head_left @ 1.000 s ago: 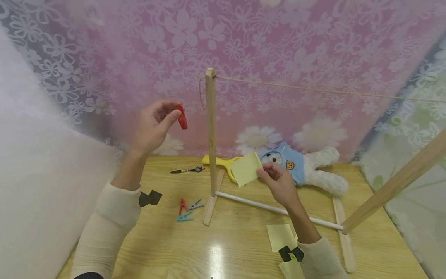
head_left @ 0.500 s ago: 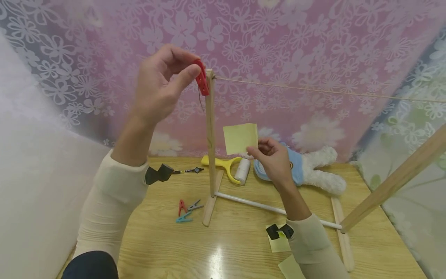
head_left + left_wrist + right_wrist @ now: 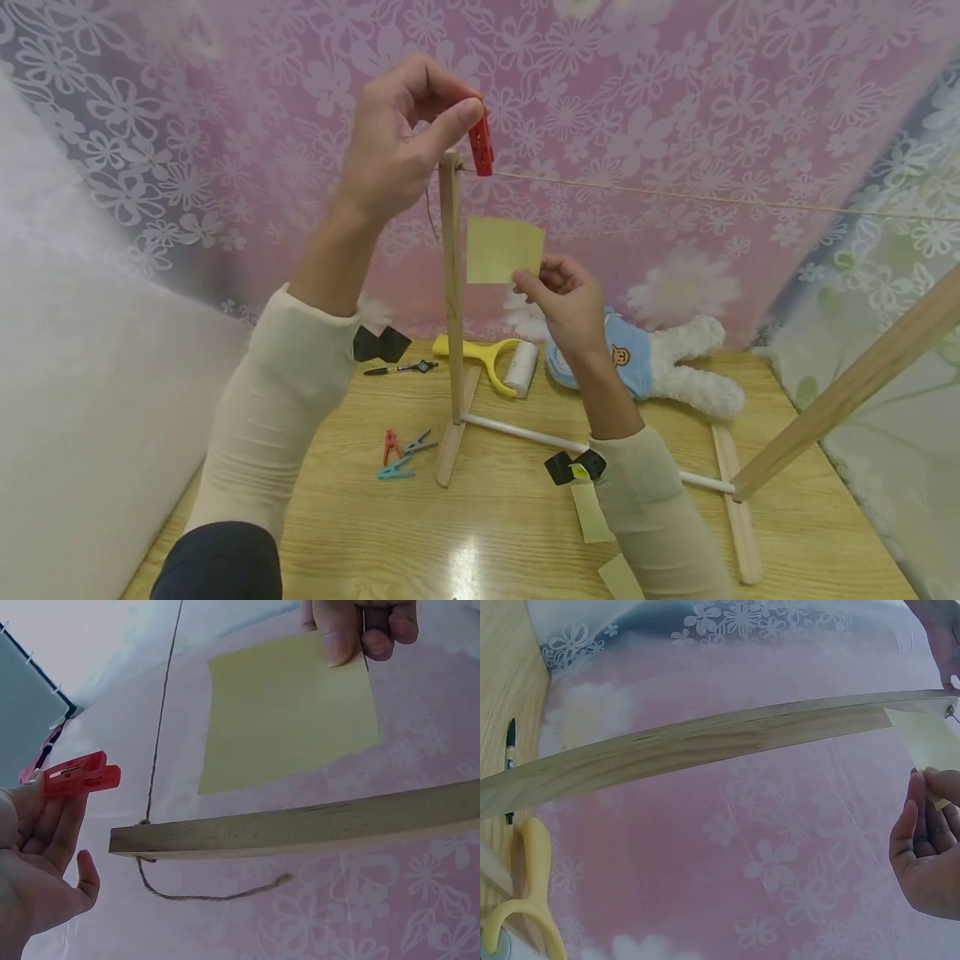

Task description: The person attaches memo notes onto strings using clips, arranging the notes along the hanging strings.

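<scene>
My left hand (image 3: 405,137) pinches a red clothespin (image 3: 481,147) between thumb and fingers, above the top of the left wooden post (image 3: 452,292). In the head view the clothespin's lower end overlaps the twine (image 3: 637,187) tied to that post; in the left wrist view the clothespin (image 3: 82,774) stands apart from the twine. Lower and to the right, my right hand (image 3: 570,300) holds a yellow sticky note (image 3: 498,250) by its lower right corner, thumb in front. The note hangs below the twine, just right of the post.
Several clothespins (image 3: 395,468) lie on the table left of the post's foot. Behind are a pen (image 3: 401,367), a yellow lint roller (image 3: 487,354) and a plush toy (image 3: 660,358). More sticky notes (image 3: 592,512) lie under my right forearm. A second post (image 3: 847,383) slants at right.
My left hand has risen and moved right with the red clothespin, from left of the post to over its top. My right hand has lifted the sticky note up towards the twine.
</scene>
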A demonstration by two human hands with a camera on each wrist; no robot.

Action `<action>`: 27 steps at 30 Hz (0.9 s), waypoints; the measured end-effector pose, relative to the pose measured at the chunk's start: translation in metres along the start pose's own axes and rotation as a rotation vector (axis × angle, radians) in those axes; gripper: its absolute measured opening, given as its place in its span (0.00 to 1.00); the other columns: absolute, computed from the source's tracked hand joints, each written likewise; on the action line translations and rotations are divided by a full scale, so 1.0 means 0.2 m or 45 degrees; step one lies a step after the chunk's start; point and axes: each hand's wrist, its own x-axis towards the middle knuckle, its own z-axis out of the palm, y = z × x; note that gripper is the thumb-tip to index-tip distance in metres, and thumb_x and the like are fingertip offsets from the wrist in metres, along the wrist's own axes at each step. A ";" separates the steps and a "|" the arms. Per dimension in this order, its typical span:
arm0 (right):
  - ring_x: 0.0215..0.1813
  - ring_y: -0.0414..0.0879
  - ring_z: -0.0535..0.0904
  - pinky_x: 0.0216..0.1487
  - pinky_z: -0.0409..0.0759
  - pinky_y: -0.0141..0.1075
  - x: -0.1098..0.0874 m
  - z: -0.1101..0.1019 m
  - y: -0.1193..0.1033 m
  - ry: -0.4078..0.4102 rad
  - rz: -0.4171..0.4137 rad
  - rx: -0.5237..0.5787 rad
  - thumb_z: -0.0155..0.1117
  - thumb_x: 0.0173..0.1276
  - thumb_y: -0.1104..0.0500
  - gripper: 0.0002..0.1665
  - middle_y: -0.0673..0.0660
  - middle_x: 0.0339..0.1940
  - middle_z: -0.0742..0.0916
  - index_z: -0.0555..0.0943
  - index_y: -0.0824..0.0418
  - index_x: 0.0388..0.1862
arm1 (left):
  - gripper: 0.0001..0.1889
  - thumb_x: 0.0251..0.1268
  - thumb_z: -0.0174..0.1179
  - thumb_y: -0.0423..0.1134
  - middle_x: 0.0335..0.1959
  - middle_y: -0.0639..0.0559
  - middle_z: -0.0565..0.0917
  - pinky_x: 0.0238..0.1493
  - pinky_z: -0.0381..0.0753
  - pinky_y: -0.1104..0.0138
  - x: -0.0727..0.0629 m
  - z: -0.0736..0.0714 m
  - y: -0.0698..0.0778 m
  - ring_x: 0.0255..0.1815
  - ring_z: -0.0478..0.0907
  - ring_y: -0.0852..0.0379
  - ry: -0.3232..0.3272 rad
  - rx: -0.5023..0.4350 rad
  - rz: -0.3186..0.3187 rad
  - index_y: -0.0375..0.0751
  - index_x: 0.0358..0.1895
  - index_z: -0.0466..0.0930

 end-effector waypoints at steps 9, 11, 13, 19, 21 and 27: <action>0.28 0.39 0.82 0.32 0.77 0.31 0.07 0.05 -0.04 0.070 -0.057 0.014 0.68 0.60 0.66 0.06 0.44 0.22 0.86 0.80 0.58 0.35 | 0.02 0.61 0.60 0.27 0.31 0.44 0.83 0.34 0.74 0.67 0.02 0.03 -0.09 0.28 0.78 0.56 -0.020 -0.099 -0.079 0.34 0.31 0.79; 0.28 0.40 0.82 0.32 0.77 0.32 0.08 0.06 -0.05 0.080 -0.068 0.022 0.68 0.60 0.66 0.06 0.44 0.22 0.86 0.80 0.58 0.34 | 0.02 0.61 0.60 0.27 0.31 0.45 0.83 0.36 0.74 0.67 0.02 0.04 -0.10 0.28 0.79 0.57 -0.025 -0.084 -0.075 0.34 0.31 0.79; 0.28 0.40 0.82 0.32 0.77 0.32 0.09 0.07 -0.05 0.090 -0.078 0.037 0.67 0.60 0.67 0.06 0.45 0.22 0.86 0.80 0.58 0.34 | 0.02 0.62 0.60 0.28 0.32 0.46 0.83 0.36 0.74 0.67 0.01 0.04 -0.12 0.29 0.79 0.56 -0.032 -0.076 -0.095 0.34 0.32 0.79; 0.26 0.39 0.82 0.30 0.77 0.31 0.09 0.09 -0.06 0.099 -0.100 0.114 0.65 0.61 0.69 0.06 0.46 0.22 0.86 0.79 0.59 0.33 | 0.01 0.62 0.60 0.28 0.33 0.44 0.83 0.46 0.76 0.65 -0.01 0.05 -0.13 0.33 0.81 0.54 -0.067 -0.065 -0.120 0.34 0.33 0.79; 0.26 0.38 0.82 0.30 0.77 0.30 0.09 0.09 -0.06 0.097 -0.102 0.128 0.65 0.61 0.70 0.07 0.45 0.23 0.86 0.79 0.59 0.32 | 0.01 0.62 0.60 0.27 0.33 0.45 0.83 0.48 0.76 0.65 -0.01 0.05 -0.14 0.35 0.81 0.54 -0.074 -0.075 -0.145 0.36 0.33 0.78; 0.26 0.38 0.81 0.30 0.76 0.31 0.09 0.10 -0.07 0.098 -0.097 0.129 0.65 0.61 0.70 0.07 0.45 0.22 0.86 0.79 0.59 0.32 | 0.03 0.62 0.60 0.29 0.34 0.48 0.83 0.48 0.79 0.66 -0.02 0.06 -0.15 0.36 0.82 0.56 -0.101 -0.071 -0.199 0.33 0.37 0.78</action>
